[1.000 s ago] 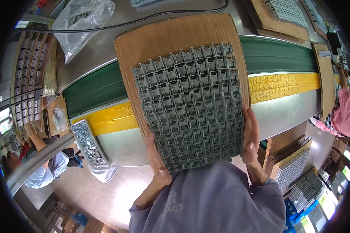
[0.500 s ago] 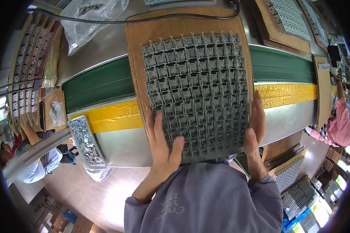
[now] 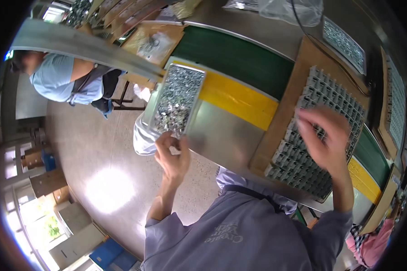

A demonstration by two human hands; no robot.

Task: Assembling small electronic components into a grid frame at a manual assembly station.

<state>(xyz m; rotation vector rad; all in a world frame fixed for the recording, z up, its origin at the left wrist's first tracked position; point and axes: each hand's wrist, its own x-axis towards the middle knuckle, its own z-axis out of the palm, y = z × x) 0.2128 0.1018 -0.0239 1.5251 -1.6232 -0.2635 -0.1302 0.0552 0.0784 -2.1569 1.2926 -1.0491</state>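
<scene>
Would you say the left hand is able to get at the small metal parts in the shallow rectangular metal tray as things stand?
Probably yes: the left hand is at the near end of the open-topped shallow rectangular metal tray, with nothing covering the small metal parts.

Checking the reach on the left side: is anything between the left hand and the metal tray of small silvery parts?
Nothing visible. The left hand is at the near end of the rectangular metal tray of small silvery parts, fingers curled at its edge; contact is unclear.
</scene>
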